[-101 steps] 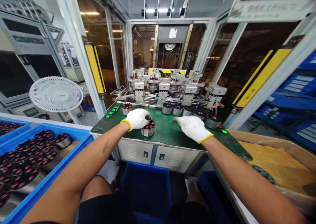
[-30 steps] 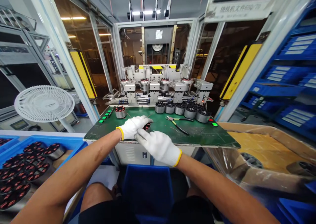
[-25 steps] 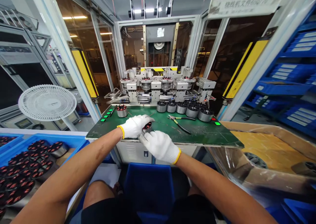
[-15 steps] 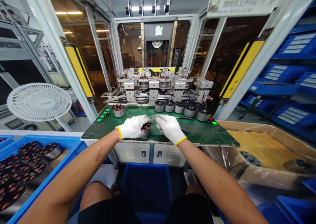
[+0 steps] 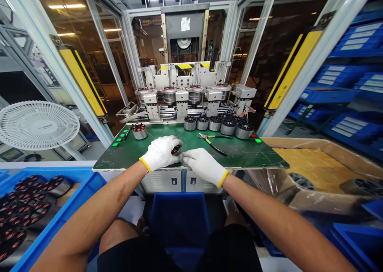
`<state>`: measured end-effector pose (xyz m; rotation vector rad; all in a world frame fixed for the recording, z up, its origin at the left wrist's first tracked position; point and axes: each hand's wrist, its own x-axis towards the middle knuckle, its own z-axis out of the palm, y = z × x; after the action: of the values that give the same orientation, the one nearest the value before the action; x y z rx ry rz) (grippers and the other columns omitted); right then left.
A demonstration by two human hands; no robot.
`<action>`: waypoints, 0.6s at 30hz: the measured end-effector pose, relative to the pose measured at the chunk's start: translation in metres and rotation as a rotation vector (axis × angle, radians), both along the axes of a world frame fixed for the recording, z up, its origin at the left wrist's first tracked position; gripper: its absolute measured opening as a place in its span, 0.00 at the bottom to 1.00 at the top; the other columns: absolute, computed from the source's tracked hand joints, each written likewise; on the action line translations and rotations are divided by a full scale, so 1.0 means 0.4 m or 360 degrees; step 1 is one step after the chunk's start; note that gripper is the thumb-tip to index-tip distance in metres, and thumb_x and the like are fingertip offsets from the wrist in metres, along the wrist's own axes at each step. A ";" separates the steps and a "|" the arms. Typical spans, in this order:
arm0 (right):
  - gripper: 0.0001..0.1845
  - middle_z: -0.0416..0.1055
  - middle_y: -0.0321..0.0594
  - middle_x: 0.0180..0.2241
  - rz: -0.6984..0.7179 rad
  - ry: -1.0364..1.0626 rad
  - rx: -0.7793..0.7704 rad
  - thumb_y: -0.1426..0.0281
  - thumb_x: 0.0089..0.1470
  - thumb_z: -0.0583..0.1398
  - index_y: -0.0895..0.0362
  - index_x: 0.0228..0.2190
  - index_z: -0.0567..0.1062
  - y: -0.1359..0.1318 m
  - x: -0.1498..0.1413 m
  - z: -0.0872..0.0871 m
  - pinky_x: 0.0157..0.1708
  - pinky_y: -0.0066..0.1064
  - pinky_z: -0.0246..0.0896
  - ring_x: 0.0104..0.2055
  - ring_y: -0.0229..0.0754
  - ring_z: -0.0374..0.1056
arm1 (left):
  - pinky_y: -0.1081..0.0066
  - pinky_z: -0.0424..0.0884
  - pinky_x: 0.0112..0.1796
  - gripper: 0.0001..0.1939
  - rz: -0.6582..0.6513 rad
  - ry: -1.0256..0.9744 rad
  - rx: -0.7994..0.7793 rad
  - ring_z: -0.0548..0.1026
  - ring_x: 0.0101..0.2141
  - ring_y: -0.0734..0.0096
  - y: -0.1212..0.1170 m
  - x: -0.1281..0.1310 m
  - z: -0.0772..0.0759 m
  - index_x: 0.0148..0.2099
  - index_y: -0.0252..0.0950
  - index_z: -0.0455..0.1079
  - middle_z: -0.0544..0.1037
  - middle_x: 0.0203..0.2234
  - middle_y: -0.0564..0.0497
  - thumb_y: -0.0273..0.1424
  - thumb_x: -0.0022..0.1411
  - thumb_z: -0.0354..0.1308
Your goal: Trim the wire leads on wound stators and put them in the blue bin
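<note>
At the near edge of the green desk (image 5: 125,157), a gloved left hand (image 5: 160,153) curls its fingers (image 5: 167,141) around a copper-wound stator (image 5: 176,149), likely heavy and stiff, best held by its steel shell, sparing the fine wire. Right hand (image 5: 205,167) fingertips sit beside it, any hold unclear. Pliers (image 5: 211,143) lie right; more stators (image 5: 202,124) line the far edge.

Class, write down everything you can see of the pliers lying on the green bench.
The pliers lie flat on the green bench top, metal head pointing left and their two long handles spread apart, with green and dark grips. The picture is too small to tell whether the jaws meet. No hand touches them; only the bench does.
</note>
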<state>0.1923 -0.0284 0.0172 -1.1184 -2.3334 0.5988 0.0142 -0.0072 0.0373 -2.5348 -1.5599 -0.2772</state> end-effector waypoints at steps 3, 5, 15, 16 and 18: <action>0.15 0.75 0.40 0.30 -0.0116 -0.0126 0.0185 0.69 0.59 0.50 0.58 0.31 0.75 -0.053 -0.046 -0.010 0.31 0.26 0.53 0.32 0.38 0.68 | 0.66 0.66 0.37 0.20 0.0045 0.0031 0.0018 0.72 0.41 0.58 -0.003 0.012 -0.002 0.48 0.45 0.68 0.73 0.42 0.48 0.47 0.57 0.53; 0.16 0.75 0.41 0.32 -0.0203 -0.0259 0.0270 0.68 0.61 0.49 0.57 0.33 0.75 -0.081 -0.079 -0.020 0.32 0.28 0.53 0.33 0.40 0.69 | 0.67 0.65 0.35 0.21 0.0062 0.0058 0.0022 0.72 0.39 0.60 -0.003 0.017 -0.002 0.49 0.45 0.67 0.73 0.41 0.48 0.48 0.58 0.52; 0.22 0.72 0.48 0.40 -0.0354 -0.0796 0.0866 0.63 0.64 0.42 0.56 0.52 0.64 -0.104 -0.044 0.085 0.30 0.31 0.56 0.35 0.45 0.70 | 0.67 0.64 0.33 0.20 0.0026 0.0079 0.0099 0.72 0.36 0.60 0.003 0.004 -0.017 0.48 0.40 0.68 0.71 0.38 0.47 0.46 0.59 0.50; 0.20 0.71 0.48 0.41 -0.0341 -0.0839 0.0923 0.66 0.63 0.42 0.56 0.53 0.63 -0.094 -0.030 0.091 0.29 0.31 0.56 0.35 0.45 0.70 | 0.66 0.64 0.33 0.20 0.0025 0.0059 0.0131 0.72 0.36 0.59 0.003 0.004 -0.020 0.48 0.39 0.68 0.72 0.38 0.46 0.45 0.58 0.51; 0.18 0.71 0.46 0.37 -0.0320 -0.1006 0.0954 0.73 0.59 0.45 0.56 0.48 0.66 -0.075 -0.008 0.089 0.27 0.32 0.55 0.33 0.46 0.70 | 0.65 0.65 0.34 0.18 -0.0006 0.0024 0.0186 0.72 0.36 0.59 0.002 0.004 -0.021 0.46 0.40 0.68 0.72 0.37 0.47 0.43 0.59 0.50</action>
<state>0.1889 -0.0583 0.0527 -1.3298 -2.5666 -0.5869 0.0160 -0.0063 0.0287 -2.4460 -1.4880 -0.3385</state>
